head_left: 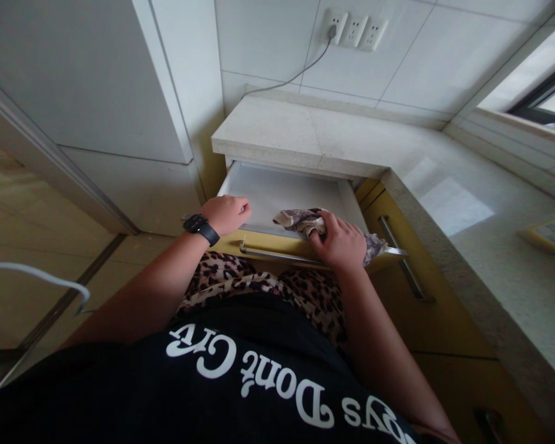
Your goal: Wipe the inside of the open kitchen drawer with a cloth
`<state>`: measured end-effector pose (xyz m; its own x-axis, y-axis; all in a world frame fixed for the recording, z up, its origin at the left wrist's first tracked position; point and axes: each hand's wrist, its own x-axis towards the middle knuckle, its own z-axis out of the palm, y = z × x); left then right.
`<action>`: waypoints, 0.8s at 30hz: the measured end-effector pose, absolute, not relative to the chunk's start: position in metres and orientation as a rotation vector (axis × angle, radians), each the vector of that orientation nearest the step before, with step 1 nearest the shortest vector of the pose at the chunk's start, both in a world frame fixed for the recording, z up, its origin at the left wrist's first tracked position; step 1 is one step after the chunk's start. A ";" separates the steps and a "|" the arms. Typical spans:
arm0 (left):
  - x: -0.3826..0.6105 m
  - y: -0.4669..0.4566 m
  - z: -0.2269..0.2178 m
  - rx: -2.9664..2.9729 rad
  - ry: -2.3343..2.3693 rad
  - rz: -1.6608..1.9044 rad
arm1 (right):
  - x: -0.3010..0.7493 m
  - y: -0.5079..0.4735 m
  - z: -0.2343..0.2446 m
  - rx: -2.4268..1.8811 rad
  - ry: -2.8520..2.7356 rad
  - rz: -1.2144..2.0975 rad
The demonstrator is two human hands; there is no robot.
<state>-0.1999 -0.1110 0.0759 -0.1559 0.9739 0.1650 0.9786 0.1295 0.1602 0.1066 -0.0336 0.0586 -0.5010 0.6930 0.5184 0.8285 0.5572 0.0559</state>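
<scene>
A yellow-fronted drawer (287, 191) with a white inside stands pulled open under the stone counter. My left hand (226, 213), with a black watch on its wrist, rests on the drawer's near left edge with fingers curled over it. My right hand (340, 240) is closed on a crumpled patterned cloth (300, 220) at the drawer's front edge, above the metal bar handle (277, 254). The cloth's other end sticks out to the right of the hand.
A pale stone counter (398, 154) runs to the right, with a yellow packet (550, 234) at its far right. Wall sockets (354, 28) hold a plugged cable. A white cabinet (97, 92) stands left. Another yellow drawer front with a handle (404, 265) is to the right.
</scene>
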 end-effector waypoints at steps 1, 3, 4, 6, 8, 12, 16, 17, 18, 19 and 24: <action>-0.199 -0.111 0.076 -2.026 -2.347 -0.360 | 0.107 -0.033 0.058 -1.231 -2.354 -0.418; -0.199 -0.111 0.076 -2.028 -2.349 -0.366 | 0.107 -0.033 0.058 -1.238 -2.353 -0.425; -0.199 -0.111 0.076 -2.032 -2.351 -0.369 | 0.107 -0.033 0.058 -1.240 -2.354 -0.427; -0.199 -0.110 0.075 -2.032 -2.349 -0.377 | 0.107 -0.033 0.058 -1.238 -2.358 -0.426; -0.200 -0.110 0.074 -2.037 -2.335 -0.385 | 0.107 -0.033 0.058 -1.239 -2.359 -0.420; -0.202 -0.109 0.072 -2.027 -2.326 -0.383 | 0.107 -0.033 0.058 -1.242 -2.357 -0.400; -0.201 -0.109 0.072 -2.040 -2.320 -0.384 | 0.107 -0.034 0.058 -1.239 -2.350 -0.384; -0.200 -0.109 0.073 -2.042 -2.326 -0.384 | 0.107 -0.034 0.058 -1.238 -2.348 -0.384; -0.200 -0.110 0.074 -2.041 -2.335 -0.384 | 0.107 -0.034 0.058 -1.236 -2.348 -0.384; -0.199 -0.110 0.075 -2.036 -2.344 -0.382 | 0.107 -0.034 0.058 -1.236 -2.349 -0.384; -0.197 -0.112 0.079 -2.034 -2.352 -0.360 | 0.107 -0.034 0.059 -1.240 -2.360 -0.374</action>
<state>-0.1972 -0.1119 0.0792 -0.1557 0.9751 0.1582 0.9778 0.1293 0.1651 0.1068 -0.0336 0.0587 -0.4973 0.7069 0.5029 0.8279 0.5600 0.0314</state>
